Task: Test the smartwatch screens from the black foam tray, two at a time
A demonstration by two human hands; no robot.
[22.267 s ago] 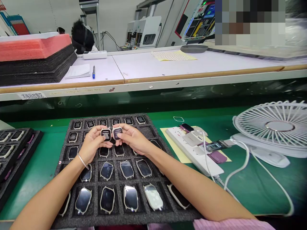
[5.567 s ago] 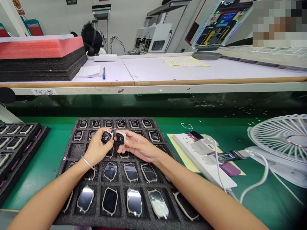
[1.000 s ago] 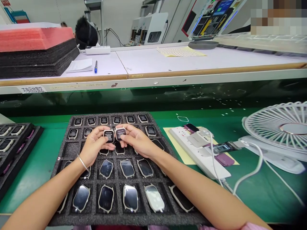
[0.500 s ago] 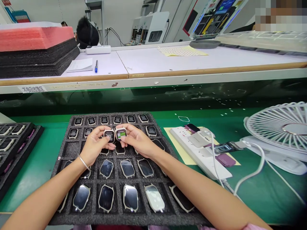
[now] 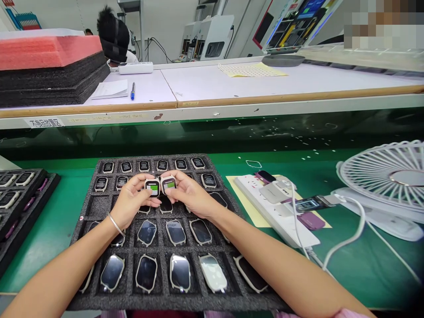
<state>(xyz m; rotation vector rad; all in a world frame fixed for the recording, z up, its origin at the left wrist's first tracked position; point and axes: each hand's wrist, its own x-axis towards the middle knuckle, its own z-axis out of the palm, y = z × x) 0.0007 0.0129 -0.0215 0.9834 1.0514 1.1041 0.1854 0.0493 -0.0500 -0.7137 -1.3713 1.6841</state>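
The left hand (image 5: 134, 203) grips a square cream-framed smartwatch (image 5: 152, 187) in narrowly closed fingers (image 5: 141, 179). The right hand (image 5: 191, 196) pinches a matching watch (image 5: 168, 184) just beside it, both upright, above the middle of a black foam tray (image 5: 179, 304).

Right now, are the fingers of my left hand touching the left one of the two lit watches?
Touching. The head view shows the fingers of the left hand curled against the edge of the left watch, holding it up.
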